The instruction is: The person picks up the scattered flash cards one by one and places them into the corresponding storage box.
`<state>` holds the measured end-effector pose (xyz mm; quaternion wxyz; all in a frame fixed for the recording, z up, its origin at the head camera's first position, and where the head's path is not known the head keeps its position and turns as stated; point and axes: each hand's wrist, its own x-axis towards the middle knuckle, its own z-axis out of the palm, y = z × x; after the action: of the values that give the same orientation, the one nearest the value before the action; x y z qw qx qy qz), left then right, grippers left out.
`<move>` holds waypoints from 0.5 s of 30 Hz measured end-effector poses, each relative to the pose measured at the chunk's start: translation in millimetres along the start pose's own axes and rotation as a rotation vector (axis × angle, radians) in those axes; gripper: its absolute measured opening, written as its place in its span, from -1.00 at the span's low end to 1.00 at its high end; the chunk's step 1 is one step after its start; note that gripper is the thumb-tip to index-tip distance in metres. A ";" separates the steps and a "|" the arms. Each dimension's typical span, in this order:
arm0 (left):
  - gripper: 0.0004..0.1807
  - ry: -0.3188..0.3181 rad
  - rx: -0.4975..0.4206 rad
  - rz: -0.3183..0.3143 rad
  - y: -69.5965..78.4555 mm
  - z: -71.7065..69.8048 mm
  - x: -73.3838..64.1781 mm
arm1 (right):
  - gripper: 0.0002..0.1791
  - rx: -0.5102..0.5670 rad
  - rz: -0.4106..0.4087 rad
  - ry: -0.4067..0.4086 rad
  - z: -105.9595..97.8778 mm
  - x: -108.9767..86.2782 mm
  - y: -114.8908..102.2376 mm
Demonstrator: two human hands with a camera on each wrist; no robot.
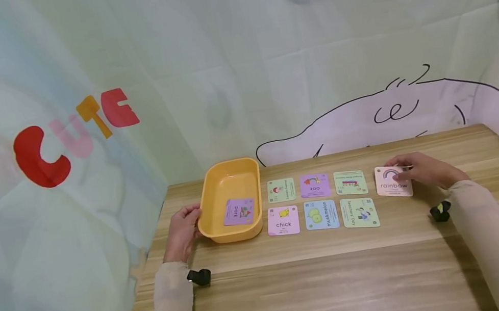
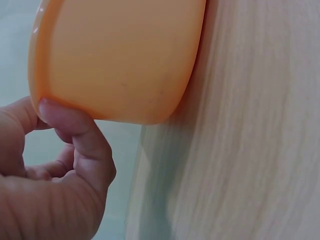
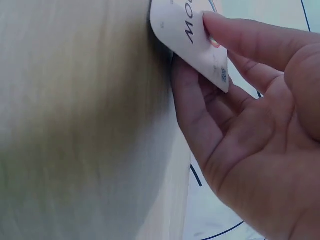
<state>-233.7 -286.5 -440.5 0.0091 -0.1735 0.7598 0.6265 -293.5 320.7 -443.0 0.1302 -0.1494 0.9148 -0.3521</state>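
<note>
At the table's left, my left hand (image 1: 183, 231) pinches the rim of a yellow plastic tray (image 1: 211, 190); the left wrist view shows the thumb (image 2: 75, 120) against the tray's outer wall. Inside the tray lies a purple "park" card (image 1: 239, 211). On the right, my right hand (image 1: 427, 170) holds the "rainbow" card (image 1: 394, 188) between thumb and fingers. In the right wrist view that card (image 3: 185, 35) is tilted, one edge close to the tabletop; whether it touches is unclear.
Two rows of picture cards lie between tray and right hand: green (image 1: 281, 191), purple "zoo" (image 1: 314, 186), green (image 1: 350, 183), pink "chick" (image 1: 282, 221), blue "muskmelon" (image 1: 321, 215), green "Teachers' Day" (image 1: 360, 213). A printed curtain (image 1: 204, 78) hangs behind the wooden table (image 1: 293, 294).
</note>
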 end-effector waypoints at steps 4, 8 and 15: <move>-0.61 0.000 0.002 -0.002 0.1 0.4 0.1 | -0.50 0.027 0.036 -0.015 -1.6 0.7 -1.7; -0.62 0.002 0.007 -0.003 -0.1 0.7 -0.1 | -0.50 0.048 0.064 -0.025 -2.9 1.0 -3.8; -0.61 -0.006 0.001 -0.004 0.7 0.3 -1.6 | -0.58 0.104 0.088 -0.035 -3.7 -0.5 -3.5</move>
<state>-232.4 -285.7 -439.5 0.0127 -0.1731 0.7596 0.6268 -293.7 320.7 -437.8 0.1689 -0.1083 0.8984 -0.3906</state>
